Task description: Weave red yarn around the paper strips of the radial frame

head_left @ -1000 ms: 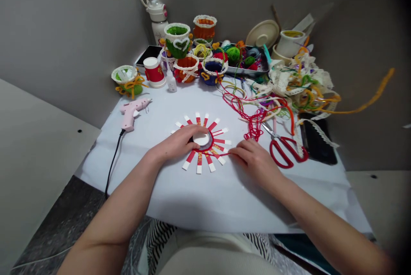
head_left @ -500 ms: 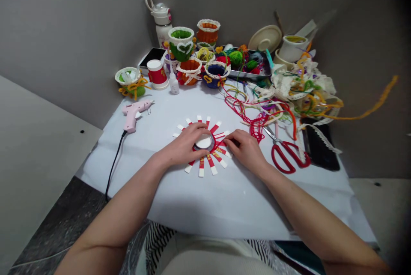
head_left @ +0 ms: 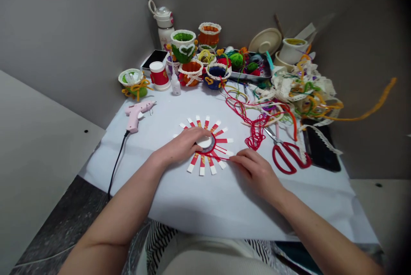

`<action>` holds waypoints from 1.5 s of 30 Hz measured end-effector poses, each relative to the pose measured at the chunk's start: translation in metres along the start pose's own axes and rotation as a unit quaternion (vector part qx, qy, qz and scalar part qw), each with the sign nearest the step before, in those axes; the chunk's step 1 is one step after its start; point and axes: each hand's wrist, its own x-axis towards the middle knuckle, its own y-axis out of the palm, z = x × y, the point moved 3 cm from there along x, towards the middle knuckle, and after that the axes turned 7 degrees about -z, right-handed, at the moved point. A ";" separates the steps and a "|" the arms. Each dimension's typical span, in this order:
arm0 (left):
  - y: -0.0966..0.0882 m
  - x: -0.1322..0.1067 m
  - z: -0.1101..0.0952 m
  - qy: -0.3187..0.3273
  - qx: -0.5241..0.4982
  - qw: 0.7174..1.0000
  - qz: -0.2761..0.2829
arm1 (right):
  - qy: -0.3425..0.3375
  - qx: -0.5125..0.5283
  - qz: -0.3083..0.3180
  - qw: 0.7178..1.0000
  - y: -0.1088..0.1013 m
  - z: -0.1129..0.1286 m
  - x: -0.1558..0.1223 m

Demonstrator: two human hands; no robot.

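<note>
1. We have the strip wheel point(head_left: 204, 141), red and white, lying flat on the white surface point(head_left: 180, 206), between our hands.
2. Our left hand point(head_left: 178, 147) has its grip spread over the wheel's left side, thumb and fingers around the white centre.
3. Our right hand point(head_left: 258, 171) pinches red yarn point(head_left: 220, 157) stretched from that centre.
4. We see red-handled scissors point(head_left: 281, 143) to the right, a pink glue gun point(head_left: 135, 116) to the left.

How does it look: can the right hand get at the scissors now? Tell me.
Probably yes: the scissors lie close to the right hand, mostly uncovered, though lace overlaps them and the hand may need to release the red strand.
</note>
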 end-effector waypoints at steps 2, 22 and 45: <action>0.001 0.000 0.001 -0.001 -0.004 1.000 -0.004 | -0.027 -0.035 0.000 0.999 0.001 0.008 -0.011; 0.001 0.000 0.003 -0.011 -0.009 1.000 -0.011 | 0.057 0.000 0.055 0.997 0.011 -0.025 0.029; -0.002 0.002 -0.002 -0.011 0.035 0.998 -0.041 | 0.027 0.043 -0.004 0.999 0.007 -0.015 0.025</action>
